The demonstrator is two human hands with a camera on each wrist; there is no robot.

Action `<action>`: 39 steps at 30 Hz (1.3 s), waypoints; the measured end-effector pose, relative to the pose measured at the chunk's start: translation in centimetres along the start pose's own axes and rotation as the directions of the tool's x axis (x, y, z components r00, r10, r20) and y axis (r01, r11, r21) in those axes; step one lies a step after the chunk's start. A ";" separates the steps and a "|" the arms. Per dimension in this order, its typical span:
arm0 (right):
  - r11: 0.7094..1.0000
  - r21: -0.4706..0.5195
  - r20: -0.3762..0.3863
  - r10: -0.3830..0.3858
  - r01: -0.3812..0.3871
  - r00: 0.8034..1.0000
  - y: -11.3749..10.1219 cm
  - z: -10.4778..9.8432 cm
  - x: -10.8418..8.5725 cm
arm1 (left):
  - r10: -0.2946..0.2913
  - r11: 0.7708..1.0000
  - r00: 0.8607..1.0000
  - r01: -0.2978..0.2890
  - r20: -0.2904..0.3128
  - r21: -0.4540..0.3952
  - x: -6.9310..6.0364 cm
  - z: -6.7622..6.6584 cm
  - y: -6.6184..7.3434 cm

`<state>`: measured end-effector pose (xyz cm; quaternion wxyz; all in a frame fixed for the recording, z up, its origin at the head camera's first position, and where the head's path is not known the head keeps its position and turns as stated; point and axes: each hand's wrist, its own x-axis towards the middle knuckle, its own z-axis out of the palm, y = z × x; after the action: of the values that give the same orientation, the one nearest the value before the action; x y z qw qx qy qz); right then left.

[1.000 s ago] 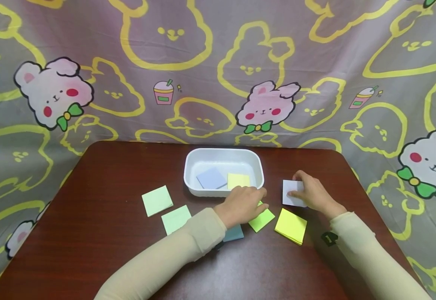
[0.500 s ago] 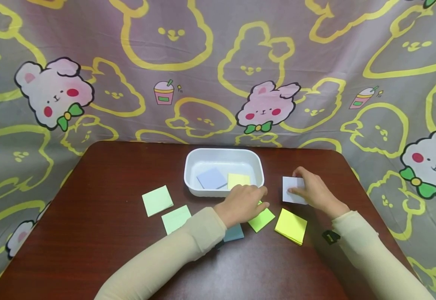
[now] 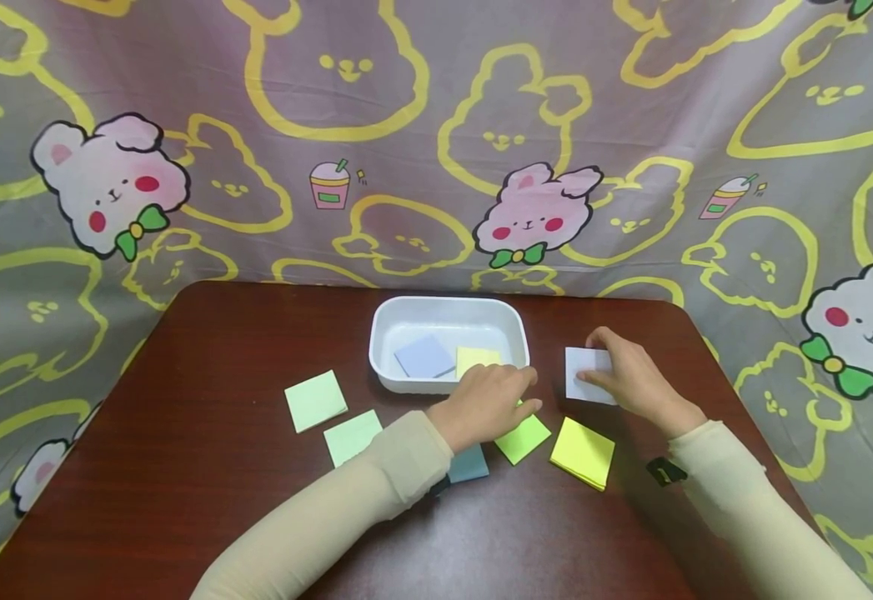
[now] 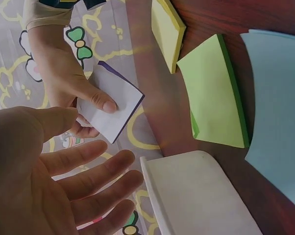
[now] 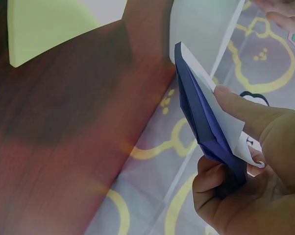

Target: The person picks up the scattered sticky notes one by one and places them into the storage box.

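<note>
My right hand [image 3: 639, 379] holds a pale lavender sticky-note pad [image 3: 584, 371] to the right of the white plastic tub [image 3: 406, 386]. The thumb lies across the front of the pad, with fingers behind it. In the right wrist view the pad's [image 5: 201, 117] purple edge shows, and its layers are fanned apart. My left hand [image 3: 484, 406] hovers by the tub's front right corner, fingers spread and holding nothing in the left wrist view. Beneath it is a lime-green pad [image 3: 524, 439], partly hidden. Inside the tub lie a lavender pad [image 3: 423, 357] and a light yellow pad [image 3: 477, 358].
A bright yellow pad [image 3: 582, 452] lies in front of the right hand. Two mint-green pads [image 3: 316, 402] are at the left, one partly behind the left sleeve. A blue pad [image 3: 469, 465] shows under the left wrist. The patterned curtain [image 3: 406, 192] hangs behind the table.
My right hand has lifted slightly and moved a little away from me with the lavender pad in its grip. The left hand has hardly moved.
</note>
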<state>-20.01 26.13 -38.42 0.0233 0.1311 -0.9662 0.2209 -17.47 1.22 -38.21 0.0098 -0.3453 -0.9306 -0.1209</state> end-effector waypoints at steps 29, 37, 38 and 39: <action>0.999 -0.006 -0.043 -0.035 0.035 0.998 -2.3 -1.3 0.2 | -0.026 0.999 0.999 0.025 -0.021 -0.034 0.1 -1.0 -1.2; 0.999 -0.015 -0.059 -0.047 0.046 0.997 -3.0 -1.5 0.0 | -0.033 0.999 0.999 0.032 -0.027 -0.024 0.1 -1.0 -1.5; 0.999 -0.017 -0.058 -0.045 0.044 0.997 -3.1 -1.5 0.0 | -0.034 0.999 0.999 0.034 -0.029 -0.024 0.0 -1.0 -1.5; 0.999 -0.015 -0.056 -0.044 0.043 0.997 -3.2 -1.6 0.0 | -0.036 0.999 0.999 0.036 -0.029 -0.025 0.0 -1.0 -1.6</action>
<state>-19.14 24.03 -35.66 0.0562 0.1456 -0.9636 0.2173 -18.58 -0.20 -37.58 0.0169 -0.3267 -0.9349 -0.1377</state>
